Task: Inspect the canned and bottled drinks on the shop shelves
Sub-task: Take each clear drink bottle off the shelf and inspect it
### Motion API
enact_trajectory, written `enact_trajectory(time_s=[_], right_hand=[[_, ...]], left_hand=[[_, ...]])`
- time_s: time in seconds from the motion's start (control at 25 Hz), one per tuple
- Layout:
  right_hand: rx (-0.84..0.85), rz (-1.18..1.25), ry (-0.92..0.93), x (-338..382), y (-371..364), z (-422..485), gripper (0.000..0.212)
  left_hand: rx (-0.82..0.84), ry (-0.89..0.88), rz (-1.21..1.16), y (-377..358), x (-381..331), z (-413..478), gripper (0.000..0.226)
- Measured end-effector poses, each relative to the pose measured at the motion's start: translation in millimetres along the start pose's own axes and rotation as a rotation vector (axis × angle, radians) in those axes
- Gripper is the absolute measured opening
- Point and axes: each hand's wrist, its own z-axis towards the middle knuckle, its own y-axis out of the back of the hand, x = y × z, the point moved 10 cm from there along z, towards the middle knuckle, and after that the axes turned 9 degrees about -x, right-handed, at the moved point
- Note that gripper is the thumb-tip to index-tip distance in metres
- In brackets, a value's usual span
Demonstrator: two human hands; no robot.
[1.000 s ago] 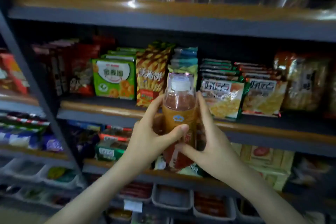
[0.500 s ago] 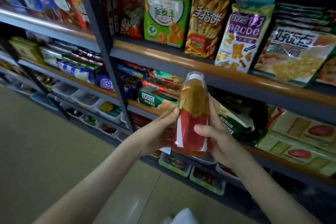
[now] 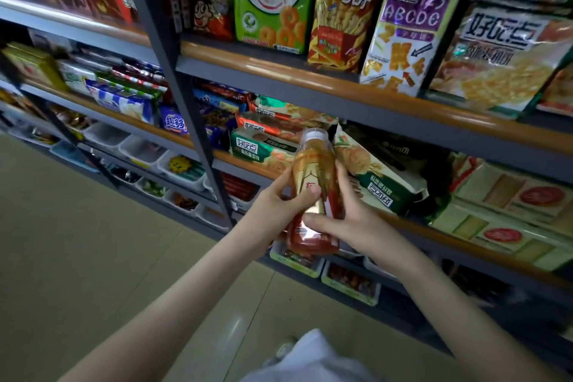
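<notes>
Two bare forearms reach up from the lower edge of the head view, above a fold of white cloth [image 3: 310, 357] and the beige tiled floor [image 3: 93, 242]. The left hand [image 3: 273, 211] and the right hand [image 3: 359, 220] meet around one plastic drink bottle [image 3: 314, 183], which hangs in the air in front of the shelving and touches no shelf. The left hand's fingers wrap the bottle from the left, with the thumb [image 3: 305, 195] pressed across the gold label. The right hand's fingers [image 3: 342, 178] curl round the far right side, and its thumb lies over the red lower part of the label. The bottle stands nearly upright, leaning a little, with its white cap [image 3: 314, 134] uppermost and reddish-brown liquid showing at the neck and the base.

Behind the hands, low shelf trays [image 3: 350, 285] hold small packets too blurred to read. The middle shelf [image 3: 465, 237], edged in orange-brown, carries a green biscuit box [image 3: 263, 146] and an upside-down green and white bag [image 3: 378, 186] just beyond the bottle. A dark grey upright post [image 3: 173, 71] splits the shelving. On the upper shelf [image 3: 279, 70] stand a green ring-snack bag [image 3: 269, 0], a red and yellow striped bag [image 3: 344, 9] and a purple ABCDE biscuit bag [image 3: 406, 31], side by side.
</notes>
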Motion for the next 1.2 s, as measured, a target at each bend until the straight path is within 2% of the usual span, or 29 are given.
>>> enact_trajectory(time_s=[0.12,0.2,0.28,0.36,0.44,0.52,0.6,0.72,0.84,0.92,1.0,1.2], right_hand=[[-0.043,0.22,-0.063,-12.5,13.3,-0.6,0.108],[0.001,0.246,-0.066,-19.0,15.1,-3.9,0.118],[0.13,0.154,-0.051,-24.8,4.6,-9.7,0.131],[0.263,-0.006,0.008,-30.0,-8.8,-17.5,0.135],[0.233,-0.155,0.091,-30.7,-9.2,-17.8,0.127],[0.083,-0.236,0.166,-24.0,-0.6,-11.2,0.111],[-0.023,-0.236,0.216,-17.7,4.1,-5.7,0.093],[-0.053,-0.203,0.249,-13.0,2.9,1.0,0.079],[-0.048,-0.021,0.226,-5.0,5.4,9.6,0.069],[-0.08,0.203,0.149,7.6,16.4,14.0,0.059],[-0.101,0.284,0.152,29.7,26.2,16.8,0.055],[-0.22,0.167,0.478,125.8,57.9,7.3,0.087]], left_hand=[[0.098,0.052,-0.015,-7.2,0.7,-0.7,0.067],[0.151,0.092,-0.001,-12.2,6.0,0.9,0.074],[0.144,0.13,-0.008,-14.3,12.8,2.6,0.063],[0.113,0.188,-0.05,-13.8,20.4,2.2,0.036],[0.087,0.242,-0.064,-9.6,28.5,1.8,0.029],[0.06,0.272,-0.06,-3.4,32.9,2.9,0.03],[0.053,0.28,-0.045,2.2,32.8,3.2,0.035],[0.053,0.259,-0.018,9.1,24.7,3.5,0.048],[0.047,0.173,0.012,17.9,9.4,5.2,0.066],[0.064,0.063,0.043,20.8,-10.4,4.3,0.071],[0.112,-0.084,0.067,17.9,-40.9,-0.9,0.076],[0.2,-0.514,0.191,4.9,-139.5,-27.0,0.085]])
